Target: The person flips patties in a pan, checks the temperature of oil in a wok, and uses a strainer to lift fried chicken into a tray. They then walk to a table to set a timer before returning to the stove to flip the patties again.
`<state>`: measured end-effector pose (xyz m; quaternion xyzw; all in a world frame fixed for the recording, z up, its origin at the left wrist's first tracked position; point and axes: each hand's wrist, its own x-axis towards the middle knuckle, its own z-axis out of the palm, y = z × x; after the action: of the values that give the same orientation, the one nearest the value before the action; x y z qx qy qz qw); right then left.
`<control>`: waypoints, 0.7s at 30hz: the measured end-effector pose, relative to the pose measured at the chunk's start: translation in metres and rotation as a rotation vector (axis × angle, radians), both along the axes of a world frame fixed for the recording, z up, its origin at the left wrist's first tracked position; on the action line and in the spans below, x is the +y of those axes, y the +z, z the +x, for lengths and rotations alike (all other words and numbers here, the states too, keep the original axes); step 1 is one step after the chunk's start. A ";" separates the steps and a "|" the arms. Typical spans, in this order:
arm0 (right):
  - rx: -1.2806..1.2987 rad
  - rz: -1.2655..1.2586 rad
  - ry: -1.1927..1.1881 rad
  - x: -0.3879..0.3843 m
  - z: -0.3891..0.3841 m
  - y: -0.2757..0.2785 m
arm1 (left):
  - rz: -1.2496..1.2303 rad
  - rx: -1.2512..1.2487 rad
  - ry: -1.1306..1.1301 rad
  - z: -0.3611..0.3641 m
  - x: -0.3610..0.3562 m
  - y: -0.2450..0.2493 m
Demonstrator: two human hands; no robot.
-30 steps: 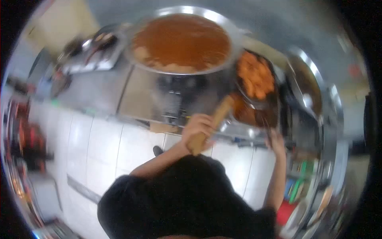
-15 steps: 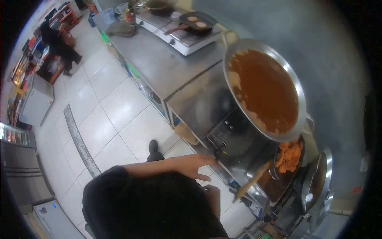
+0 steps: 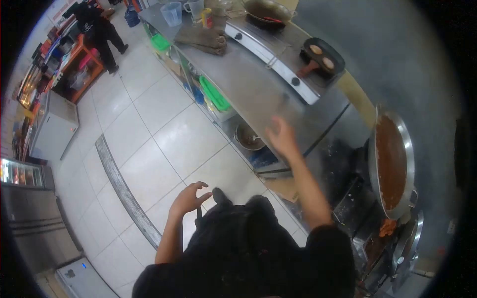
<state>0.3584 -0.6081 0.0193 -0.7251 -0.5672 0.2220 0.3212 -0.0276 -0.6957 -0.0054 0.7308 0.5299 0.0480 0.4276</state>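
Low over the tiled floor, my left hand [image 3: 191, 197] has its fingers apart and nothing in it. My right hand [image 3: 281, 136] is above the front part of the steel counter [image 3: 248, 69], fingers spread and empty. Beyond it, a square pan [image 3: 334, 57] with two round pale pieces of food sits on a white gas stove [image 3: 268, 55]. To the right stands a large metal pan [image 3: 392, 164] of reddish-brown liquid. A dark wok [image 3: 266, 14] is at the stove's far end.
A folded brown cloth [image 3: 202, 39] and a clear plastic container [image 3: 172, 14] lie on the far counter. Green-lidded boxes [image 3: 214, 93] and a pot [image 3: 248, 136] fill shelves below. A person [image 3: 102, 35] stands at the far left. A white freezer [image 3: 55, 124] is at left.
The view has swung towards the stove, so the large pan now appears farther right. My hands have moved apart, with my right hand now reaching over the counter.
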 end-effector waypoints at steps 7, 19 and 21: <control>-0.059 -0.089 -0.464 0.286 0.032 -0.008 | -0.147 -0.270 0.265 -0.061 0.137 -0.074; -0.053 0.023 -0.776 0.359 0.023 -0.023 | -0.454 0.081 0.253 -0.183 0.248 -0.284; -0.122 0.132 -0.686 0.326 0.007 -0.008 | -0.498 0.089 0.207 -0.174 0.300 -0.277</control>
<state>0.3650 -0.2820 0.0109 -0.8631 -0.3219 0.0203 0.3886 -0.2015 -0.3956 -0.2821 0.5467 0.6154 -0.0723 0.5632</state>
